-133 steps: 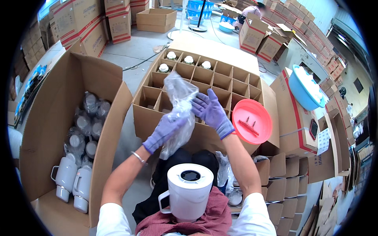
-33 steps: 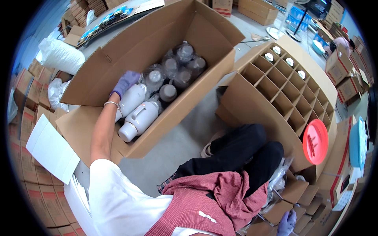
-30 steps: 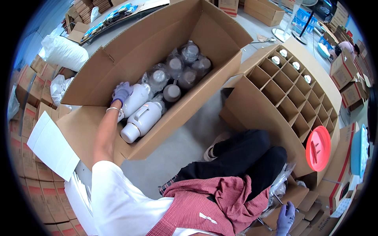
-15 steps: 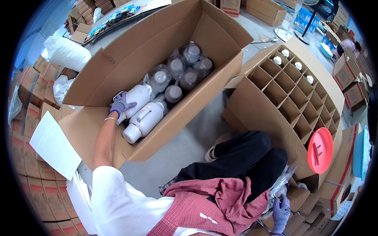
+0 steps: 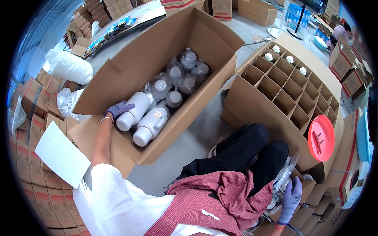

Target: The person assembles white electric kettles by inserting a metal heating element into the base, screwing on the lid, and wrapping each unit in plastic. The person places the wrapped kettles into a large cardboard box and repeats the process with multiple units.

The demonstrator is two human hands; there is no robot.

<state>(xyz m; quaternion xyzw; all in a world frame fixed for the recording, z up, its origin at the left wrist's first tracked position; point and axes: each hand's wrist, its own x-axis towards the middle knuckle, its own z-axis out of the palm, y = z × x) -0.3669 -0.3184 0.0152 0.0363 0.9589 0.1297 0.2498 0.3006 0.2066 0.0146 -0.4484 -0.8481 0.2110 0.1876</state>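
Left hand, purple-gloved, had its fingers curled over the upper end of a white jug lying on its side in the big open carton, close to the carton's near-left wall. Grasping, not yet lifted, as far as I could judge. A second white jug lay just beside it, cap end toward the carton's near edge, touching or nearly so.

Right hand, also gloved, was down at the person's right side, fingers spread loosely on crinkled clear plastic bags among small boxes; looked released, holding nothing firmly.

Progress, my read: early. The divider carton had only about four white caps showing, all in the cells along its far edge. Every other cell was empty. The supply carton held roughly a half-dozen more bagged jugs toward its far-right corner.

Materials:
- jugs: smooth, glossy white plastic, cylindrical, round caps
- bagged ones: thin, wrinkled clear film, catching glare
- cartons: brown corrugated board, flaps open, matte
- dividers: slotted board forming a square grid
- red round lid: hard plastic, leaning at the divider carton's near-right corner
- floor: bare grey concrete
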